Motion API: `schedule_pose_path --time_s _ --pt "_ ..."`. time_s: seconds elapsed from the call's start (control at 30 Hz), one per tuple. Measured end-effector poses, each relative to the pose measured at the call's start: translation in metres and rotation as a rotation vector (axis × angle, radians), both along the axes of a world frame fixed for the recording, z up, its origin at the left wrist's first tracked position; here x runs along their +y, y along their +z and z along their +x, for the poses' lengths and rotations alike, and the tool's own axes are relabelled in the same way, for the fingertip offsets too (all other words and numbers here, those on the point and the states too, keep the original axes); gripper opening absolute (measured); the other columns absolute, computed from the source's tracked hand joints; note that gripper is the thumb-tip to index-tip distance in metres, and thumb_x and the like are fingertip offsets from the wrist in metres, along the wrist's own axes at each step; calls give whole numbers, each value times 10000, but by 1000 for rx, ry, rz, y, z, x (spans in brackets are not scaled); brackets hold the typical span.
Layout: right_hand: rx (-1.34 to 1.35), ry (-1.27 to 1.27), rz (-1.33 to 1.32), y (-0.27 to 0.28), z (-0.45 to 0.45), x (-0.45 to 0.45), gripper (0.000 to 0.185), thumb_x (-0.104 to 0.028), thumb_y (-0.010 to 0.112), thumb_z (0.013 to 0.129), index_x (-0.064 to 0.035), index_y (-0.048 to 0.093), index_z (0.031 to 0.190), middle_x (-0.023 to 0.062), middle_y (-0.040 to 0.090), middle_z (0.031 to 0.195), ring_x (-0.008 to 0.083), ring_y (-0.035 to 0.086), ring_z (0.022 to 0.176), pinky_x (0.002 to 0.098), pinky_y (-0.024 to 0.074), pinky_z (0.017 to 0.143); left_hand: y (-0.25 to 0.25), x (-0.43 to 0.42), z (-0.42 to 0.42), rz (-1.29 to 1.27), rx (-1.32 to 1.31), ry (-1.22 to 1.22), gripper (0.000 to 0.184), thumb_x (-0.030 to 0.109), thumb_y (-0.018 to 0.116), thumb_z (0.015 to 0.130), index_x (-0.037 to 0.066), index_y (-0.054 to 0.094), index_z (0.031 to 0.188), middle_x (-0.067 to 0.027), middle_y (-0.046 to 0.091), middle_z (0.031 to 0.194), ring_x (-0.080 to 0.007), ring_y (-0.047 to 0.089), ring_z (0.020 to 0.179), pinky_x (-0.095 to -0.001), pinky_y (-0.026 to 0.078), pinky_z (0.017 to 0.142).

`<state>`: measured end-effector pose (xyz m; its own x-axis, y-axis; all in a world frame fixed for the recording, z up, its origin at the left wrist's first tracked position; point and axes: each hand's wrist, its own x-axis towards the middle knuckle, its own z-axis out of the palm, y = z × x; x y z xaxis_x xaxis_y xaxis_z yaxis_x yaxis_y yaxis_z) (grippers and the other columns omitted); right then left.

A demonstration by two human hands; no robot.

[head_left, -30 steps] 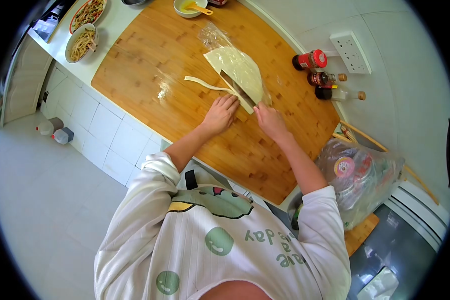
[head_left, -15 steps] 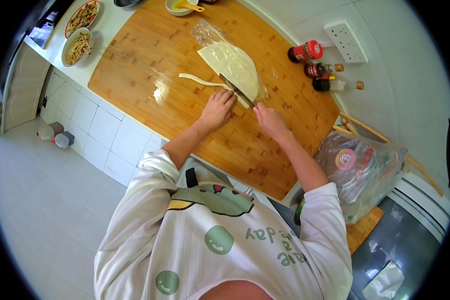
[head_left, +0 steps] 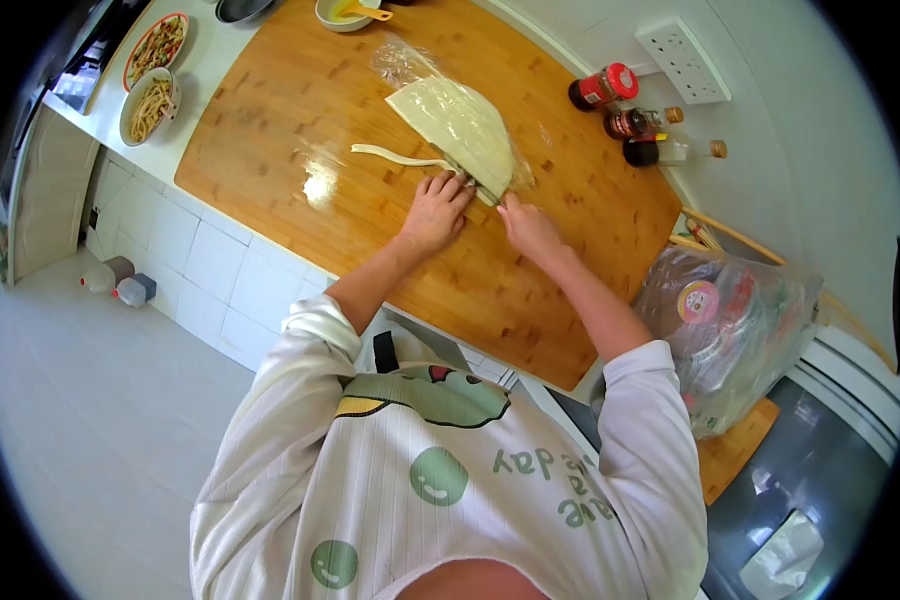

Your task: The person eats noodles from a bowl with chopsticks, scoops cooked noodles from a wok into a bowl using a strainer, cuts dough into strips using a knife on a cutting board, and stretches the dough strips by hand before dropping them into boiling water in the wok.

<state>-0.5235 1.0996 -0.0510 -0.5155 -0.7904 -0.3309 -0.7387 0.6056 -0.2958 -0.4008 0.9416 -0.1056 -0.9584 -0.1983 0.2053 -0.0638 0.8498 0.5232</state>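
A folded sheet of pale dough [head_left: 460, 115] lies on the wooden board, partly covered by clear plastic film [head_left: 400, 62]. The knife [head_left: 457, 166] rests along its near edge, its blade seen edge-on and partly behind fingers. My right hand [head_left: 532, 232] grips the knife's handle, which the fingers mostly hide. Beside the blade, my left hand [head_left: 436, 214] is set down with fingers extended and slightly apart, fingertips on the near edge of the dough. A long, narrow dough strip [head_left: 395, 156] trails left from those fingertips across the board.
The large wooden board [head_left: 270, 110] covers the counter. A bowl with a yellow-orange utensil [head_left: 355, 14] stands at its far edge. Jars and bottles [head_left: 630, 122] line the wall at right. Food dishes [head_left: 150, 108] sit at left; a plastic bag [head_left: 725, 320] is at right.
The knife has tipped more upright and moved slightly toward me, against my left fingertips. My right hand has shifted a little left with it. The whole view has moved slightly.
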Motion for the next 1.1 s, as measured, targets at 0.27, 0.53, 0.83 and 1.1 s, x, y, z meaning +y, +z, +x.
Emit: schedule_pose_path --time_s 0.27,0.53,0.83,1.1 --pt "135 -401 -183 3 52 80 256 -257 543 866 -49 565 1014 185 642 860 378 618 786 475 492 683 1 -37 53 131 137 174 407 27 600 743 44 552 1146 -154 506 1202 -349 465 1104 -430 391 946" --pt "277 -1055 -218 -16 68 163 448 -207 627 818 -36 481 1206 194 601 1078 362 586 968 432 472 810 -10 -128 49 27 -69 511 450 102 652 763 84 547 1200 -151 537 1146 -338 489 1034 -415 424 893" --pt "411 -864 -96 -13 81 123 369 -165 656 823 -36 524 1143 171 511 1154 327 460 1126 386 396 928 -15 -143 37 47 -205 434 233 126 657 778 111 612 1006 -139 599 939 -347 545 880 -423 457 768" --pt "129 -638 -345 -44 53 1 164 -93 670 813 -11 592 932 104 563 1027 269 497 1044 359 413 904 9 -130 32 817 -71 544 135 63 632 829 23 620 957 -43 609 783 -150 559 655 -265 460 610"
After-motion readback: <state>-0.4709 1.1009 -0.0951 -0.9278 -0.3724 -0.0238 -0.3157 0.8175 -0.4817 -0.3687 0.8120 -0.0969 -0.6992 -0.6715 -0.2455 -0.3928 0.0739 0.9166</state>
